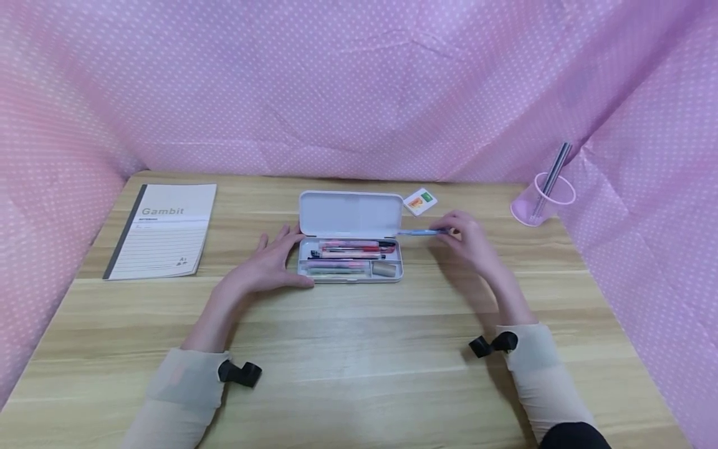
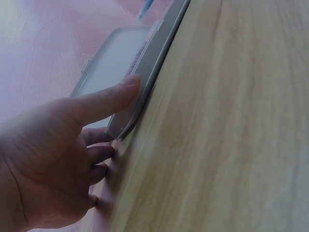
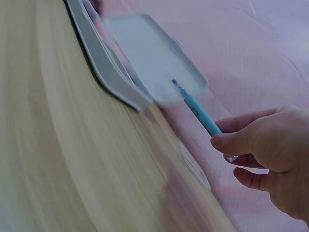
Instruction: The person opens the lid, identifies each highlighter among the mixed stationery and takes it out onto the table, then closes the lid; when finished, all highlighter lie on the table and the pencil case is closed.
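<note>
An open white pencil case (image 1: 350, 215) lies on the table with its lid tipped back. Several pens (image 1: 353, 251) and a grey eraser-like block (image 1: 384, 269) sit inside it. My left hand (image 1: 272, 262) holds the case at its left end, thumb against the front wall and index finger round the corner. Just right of the case, my right hand (image 1: 465, 240) pinches a light blue pen (image 3: 203, 116) near one end between thumb and forefinger. The pen's tip points left toward the case, at its hinge side in the head view.
A Gambit notebook (image 1: 162, 231) lies at the left. Behind the case's right corner is a small white card-like piece (image 1: 421, 202) with green and orange prints. A pink cup (image 1: 530, 209) holding grey sticks (image 1: 555, 167) stands at the back right. Pink dotted cloth (image 1: 359, 93) hangs behind.
</note>
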`<state>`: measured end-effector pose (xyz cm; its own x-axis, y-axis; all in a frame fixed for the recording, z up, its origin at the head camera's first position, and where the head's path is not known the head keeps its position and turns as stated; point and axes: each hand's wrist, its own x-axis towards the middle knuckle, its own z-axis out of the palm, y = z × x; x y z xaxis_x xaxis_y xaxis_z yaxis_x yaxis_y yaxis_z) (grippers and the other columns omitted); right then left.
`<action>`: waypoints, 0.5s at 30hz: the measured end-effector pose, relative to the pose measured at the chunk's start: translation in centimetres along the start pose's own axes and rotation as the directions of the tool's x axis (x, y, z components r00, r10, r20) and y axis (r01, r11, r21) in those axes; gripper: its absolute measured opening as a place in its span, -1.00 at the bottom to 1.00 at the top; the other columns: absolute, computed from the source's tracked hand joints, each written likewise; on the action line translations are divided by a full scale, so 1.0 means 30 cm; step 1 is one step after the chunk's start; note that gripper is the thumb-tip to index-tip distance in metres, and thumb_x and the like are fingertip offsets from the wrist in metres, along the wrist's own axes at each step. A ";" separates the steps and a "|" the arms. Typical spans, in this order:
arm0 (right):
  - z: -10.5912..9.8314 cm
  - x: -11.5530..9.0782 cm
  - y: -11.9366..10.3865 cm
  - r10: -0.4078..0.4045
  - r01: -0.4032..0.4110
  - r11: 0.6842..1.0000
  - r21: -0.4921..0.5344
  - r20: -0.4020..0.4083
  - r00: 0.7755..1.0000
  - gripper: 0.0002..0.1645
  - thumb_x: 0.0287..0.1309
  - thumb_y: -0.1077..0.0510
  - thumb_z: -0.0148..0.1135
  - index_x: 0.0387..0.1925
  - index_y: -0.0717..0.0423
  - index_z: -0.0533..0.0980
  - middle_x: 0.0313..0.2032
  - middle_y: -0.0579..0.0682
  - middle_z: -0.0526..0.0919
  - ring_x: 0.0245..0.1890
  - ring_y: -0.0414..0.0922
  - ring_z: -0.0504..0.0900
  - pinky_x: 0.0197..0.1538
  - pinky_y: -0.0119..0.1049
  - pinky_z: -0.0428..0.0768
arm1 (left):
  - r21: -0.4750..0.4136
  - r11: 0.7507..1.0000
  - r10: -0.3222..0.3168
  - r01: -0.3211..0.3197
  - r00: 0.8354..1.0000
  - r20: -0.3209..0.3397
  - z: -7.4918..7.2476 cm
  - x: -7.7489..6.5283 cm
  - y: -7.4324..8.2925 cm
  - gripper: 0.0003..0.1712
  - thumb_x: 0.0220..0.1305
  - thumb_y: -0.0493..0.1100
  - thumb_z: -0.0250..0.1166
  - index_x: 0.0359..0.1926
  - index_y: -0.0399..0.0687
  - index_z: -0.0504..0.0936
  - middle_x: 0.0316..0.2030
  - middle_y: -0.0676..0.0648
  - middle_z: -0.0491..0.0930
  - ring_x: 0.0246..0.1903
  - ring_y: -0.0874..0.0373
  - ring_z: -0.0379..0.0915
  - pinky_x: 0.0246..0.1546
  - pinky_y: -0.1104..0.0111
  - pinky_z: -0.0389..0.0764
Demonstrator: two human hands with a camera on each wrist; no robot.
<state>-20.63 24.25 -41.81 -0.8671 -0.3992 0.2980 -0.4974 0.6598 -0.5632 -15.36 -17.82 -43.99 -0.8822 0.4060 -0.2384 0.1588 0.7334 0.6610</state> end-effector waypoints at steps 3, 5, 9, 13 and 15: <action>-0.033 -0.017 0.050 0.020 -0.020 1.000 -0.015 -0.004 1.000 -0.76 0.13 0.48 0.37 -0.15 0.27 0.72 -0.24 0.16 0.73 -0.22 -0.03 0.62 -0.14 -0.59 0.52 | 0.001 1.000 0.001 -0.001 1.000 -0.001 0.001 0.001 0.000 0.20 0.07 0.26 0.54 0.58 -0.06 0.13 0.66 -0.29 -0.21 0.66 -0.22 -0.47 0.58 -0.27 -0.56; -0.049 -0.025 0.077 0.031 -0.031 0.999 -0.023 0.002 1.000 -0.76 0.15 0.47 0.37 -0.15 0.25 0.72 -0.23 0.14 0.74 -0.21 -0.07 0.62 -0.14 -0.62 0.50 | -0.002 1.000 0.000 0.000 1.000 -0.003 0.001 0.001 0.000 0.20 0.07 0.26 0.54 0.58 -0.06 0.14 0.66 -0.30 -0.22 0.66 -0.22 -0.47 0.58 -0.27 -0.56; -0.067 -0.029 0.118 0.036 -0.035 0.999 -0.041 0.018 0.999 -0.77 0.17 0.44 0.38 -0.14 0.24 0.72 -0.20 0.14 0.75 -0.21 -0.07 0.64 -0.14 -0.63 0.54 | -0.005 1.000 -0.002 0.002 1.000 -0.006 0.001 -0.001 0.001 0.21 0.05 0.26 0.55 0.57 -0.06 0.14 0.66 -0.30 -0.22 0.66 -0.23 -0.47 0.58 -0.26 -0.57; -0.076 -0.025 0.143 0.056 -0.054 0.997 -0.051 0.033 0.998 -0.78 0.17 0.43 0.38 -0.14 0.22 0.72 -0.19 0.14 0.75 -0.21 -0.12 0.64 -0.14 -0.66 0.54 | -0.010 1.000 0.002 -0.002 1.000 -0.013 0.001 -0.003 0.000 0.21 0.04 0.26 0.55 0.57 -0.04 0.16 0.66 -0.28 -0.21 0.66 -0.23 -0.46 0.58 -0.27 -0.57; -0.078 -0.020 0.150 0.065 -0.062 0.997 -0.055 0.041 0.997 -0.78 0.17 0.42 0.38 -0.14 0.21 0.73 -0.19 0.14 0.75 -0.22 -0.20 0.62 -0.13 -0.68 0.53 | -0.009 1.000 0.003 -0.003 1.000 -0.016 0.000 -0.003 -0.001 0.21 0.04 0.27 0.55 0.57 -0.03 0.16 0.66 -0.27 -0.20 0.66 -0.24 -0.46 0.58 -0.27 -0.57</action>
<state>-22.41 28.95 -42.73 -0.8956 -0.3812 0.2294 -0.4431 0.7176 -0.5373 -15.27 -17.87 -43.99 -0.8886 0.3995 -0.2252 0.1575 0.7270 0.6683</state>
